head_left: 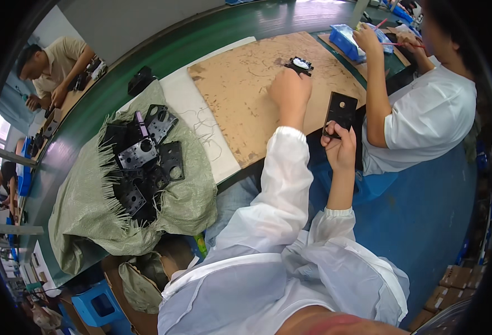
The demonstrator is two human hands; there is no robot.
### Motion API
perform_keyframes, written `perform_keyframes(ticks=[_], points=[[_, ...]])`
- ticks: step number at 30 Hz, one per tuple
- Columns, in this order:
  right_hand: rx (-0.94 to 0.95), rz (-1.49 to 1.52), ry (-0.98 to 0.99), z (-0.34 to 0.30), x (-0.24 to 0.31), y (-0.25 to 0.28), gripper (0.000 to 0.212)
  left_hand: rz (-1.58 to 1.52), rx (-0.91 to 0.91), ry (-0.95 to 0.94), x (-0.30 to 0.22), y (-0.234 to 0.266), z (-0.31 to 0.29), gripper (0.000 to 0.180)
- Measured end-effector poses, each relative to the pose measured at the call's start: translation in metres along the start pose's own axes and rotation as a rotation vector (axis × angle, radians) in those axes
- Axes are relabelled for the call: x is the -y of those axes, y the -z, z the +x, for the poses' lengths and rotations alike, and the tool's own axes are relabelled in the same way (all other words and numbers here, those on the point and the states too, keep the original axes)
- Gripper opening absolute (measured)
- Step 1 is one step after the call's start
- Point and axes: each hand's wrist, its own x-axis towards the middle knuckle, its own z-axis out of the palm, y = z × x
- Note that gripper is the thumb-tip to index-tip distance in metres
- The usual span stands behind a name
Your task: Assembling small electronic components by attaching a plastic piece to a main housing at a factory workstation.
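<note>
near the far right corner of the brown board [232, 100], the left hand [290, 92] curls against a white-disced black part [300, 65], its grip hidden and impossible to tell, while by the near edge the right hand [341, 146] clasps a holed black plate [342, 111].

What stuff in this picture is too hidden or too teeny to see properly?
All in the head view:
- Whether the left hand grips the black piece with a white disc: its own knuckles hide the fingertips.
- The lower end of the black plate: the right hand's fingers cover it.
- The bottom of the pile of black parts: upper parts and the green sack hide it.
- What's inside the blue container: too small.
</note>
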Motion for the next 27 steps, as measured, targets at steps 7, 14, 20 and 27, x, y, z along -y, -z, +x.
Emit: perform_keyframes(ticks=[7,14,20,27], points=[[0.070,0.082,0.066,-0.005,0.006,0.005,0.024,0.254,-0.190,0.019,0.011,-0.040,0.021,0.016],[0.167,0.121,0.042,0.004,0.021,-0.004,0.046,0.286,-0.204,0.030,0.020,-0.050,0.036,0.016],[0.120,0.127,0.092,0.019,0.029,-0.014,0.050,0.279,-0.337,-0.183,0.010,0.010,0.004,0.019],[0.177,0.157,0.119,0.022,0.011,-0.059,0.053,-0.718,-0.597,-0.247,0.043,0.074,-0.049,0.025]])
